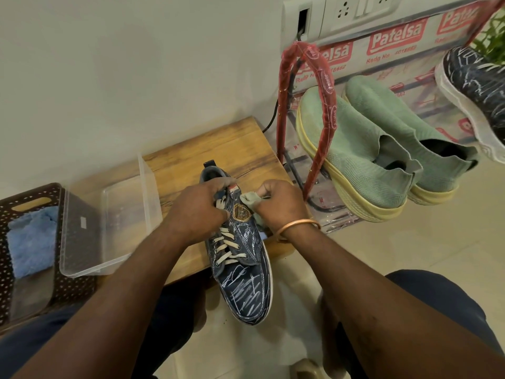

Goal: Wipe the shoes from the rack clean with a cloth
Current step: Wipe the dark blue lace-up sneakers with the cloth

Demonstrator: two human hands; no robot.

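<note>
A dark blue sneaker point(241, 283) with white scribble marks and cream laces lies toe toward me, its heel on a low wooden table point(246, 149). My left hand point(196, 209) grips the shoe at the tongue and upper laces. My right hand point(281, 203) holds a small grey-green cloth point(250, 201) against the shoe's right side beside a gold badge. On the red-framed shoe rack point(322, 86) to the right sit two green knit shoes point(363, 160), and the matching blue sneaker point(475, 86) is higher up.
A clear plastic box point(90, 242) stands on the table's left part. Beside it a brown perforated basket point(30, 192) holds a blue cloth point(32, 242). A wall with a socket panel point(344, 15) rises behind. My knees frame the tiled floor below.
</note>
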